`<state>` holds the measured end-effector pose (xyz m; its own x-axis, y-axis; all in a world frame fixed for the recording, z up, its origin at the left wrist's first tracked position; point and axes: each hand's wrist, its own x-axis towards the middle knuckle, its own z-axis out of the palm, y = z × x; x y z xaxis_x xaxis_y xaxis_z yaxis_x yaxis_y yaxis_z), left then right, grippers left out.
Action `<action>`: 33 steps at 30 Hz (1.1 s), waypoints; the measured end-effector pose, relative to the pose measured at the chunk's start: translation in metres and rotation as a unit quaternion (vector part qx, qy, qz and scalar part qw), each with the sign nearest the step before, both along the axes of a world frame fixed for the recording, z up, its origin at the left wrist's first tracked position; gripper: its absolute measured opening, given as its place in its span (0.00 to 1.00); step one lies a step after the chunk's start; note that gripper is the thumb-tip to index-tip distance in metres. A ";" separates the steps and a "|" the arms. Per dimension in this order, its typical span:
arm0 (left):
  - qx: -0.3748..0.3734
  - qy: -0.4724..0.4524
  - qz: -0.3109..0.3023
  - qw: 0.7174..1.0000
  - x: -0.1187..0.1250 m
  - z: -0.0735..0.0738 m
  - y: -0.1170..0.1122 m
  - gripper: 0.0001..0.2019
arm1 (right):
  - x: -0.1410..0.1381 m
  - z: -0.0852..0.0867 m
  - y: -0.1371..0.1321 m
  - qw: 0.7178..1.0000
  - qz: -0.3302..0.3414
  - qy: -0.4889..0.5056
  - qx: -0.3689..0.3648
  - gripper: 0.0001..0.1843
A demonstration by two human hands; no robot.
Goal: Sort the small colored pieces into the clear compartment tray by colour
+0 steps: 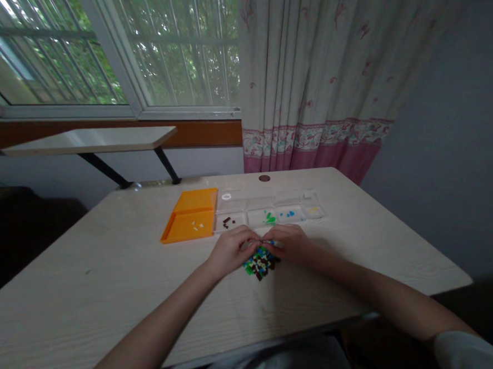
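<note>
A mixed pile of tiny toy bricks (pixel 260 263), in green, blue, brown and pale yellow, lies on the table right below both hands. My left hand (pixel 234 249) is closed in a pinch at the pile's upper left; what its fingertips hold is too small to make out. Opposite it, my right hand (pixel 291 243) pinches too, with a small blue brick (pixel 272 242) showing between thumb and forefinger. The fingertips of the two hands almost meet over the pile.
Behind the hands stands an open orange case (pixel 189 232) holding a few white pieces. Beside it, clear plastic trays (pixel 252 213) hold brown pieces (pixel 227 223), green pieces (pixel 269 217), blue pieces (pixel 289 214) and yellow pieces (pixel 312 210). A raised shelf (pixel 97 139) is at the back left.
</note>
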<state>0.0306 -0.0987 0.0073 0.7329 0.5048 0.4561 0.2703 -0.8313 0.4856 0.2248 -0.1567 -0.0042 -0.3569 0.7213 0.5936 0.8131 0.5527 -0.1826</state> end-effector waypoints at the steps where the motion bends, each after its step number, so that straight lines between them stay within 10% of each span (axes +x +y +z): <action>1: 0.002 -0.001 -0.002 1.000 0.000 0.000 0.000 0.08 | 0.000 0.000 0.000 1.000 0.000 -0.001 -0.001 0.08; 24: 0.057 -0.102 0.087 0.989 -0.026 0.009 0.015 0.06 | 0.038 -0.015 0.013 0.990 0.082 -0.024 -0.110 0.07; 33: 0.038 0.031 0.264 0.963 -0.034 -0.003 0.043 0.10 | 0.038 -0.013 0.012 0.989 0.072 -0.024 -0.124 0.07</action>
<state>-0.0039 -0.0557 0.0046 0.4106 0.7816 0.4696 0.6920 -0.6025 0.3978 0.2625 -0.1448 -0.0169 -0.4902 0.7821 0.3848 0.7406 0.6065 -0.2893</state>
